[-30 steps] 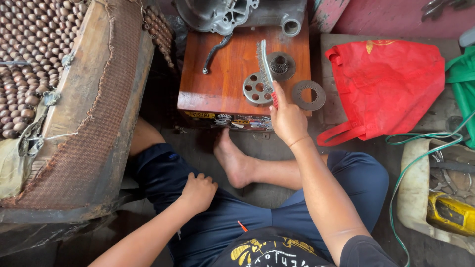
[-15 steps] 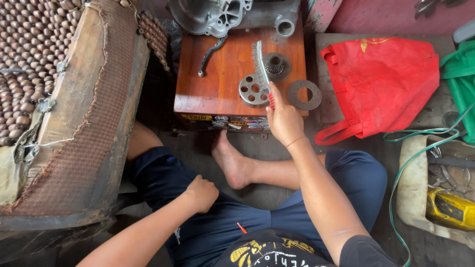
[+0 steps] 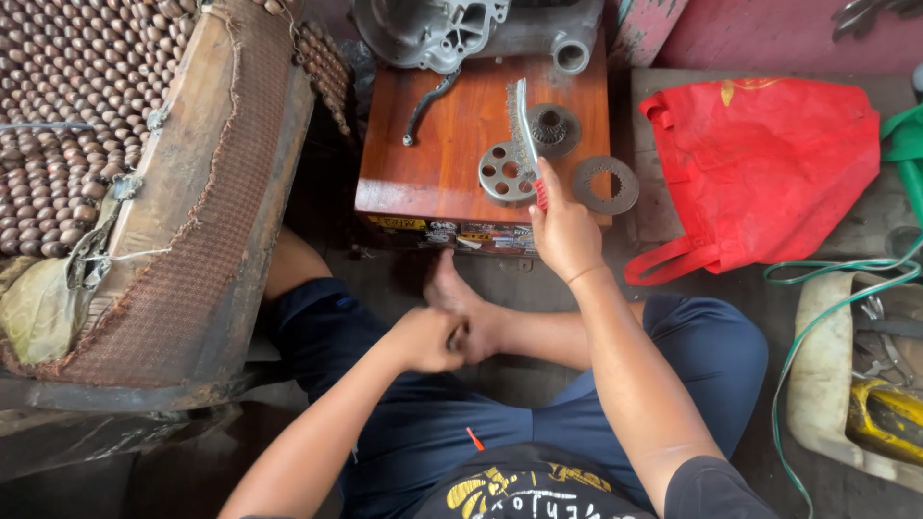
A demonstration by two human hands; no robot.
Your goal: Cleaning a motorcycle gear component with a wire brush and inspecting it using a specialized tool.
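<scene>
My right hand grips the red handle of a wire brush whose bristled head lies across a small wooden table. Beside the brush lie a round metal plate with holes, a toothed hub part and a flat ring plate. A curved metal lever rests on the table's left side. My left hand is closed into a fist near my bare foot, and I cannot tell whether it holds anything.
A grey engine casing sits at the table's far edge. A worn seat with a beaded cover stands at the left. A red bag lies at the right, with a green hose and a tub of tools.
My left hand has moved from my thigh toward my foot and closed. My right hand stays on the brush handle while the view has shifted a little.
</scene>
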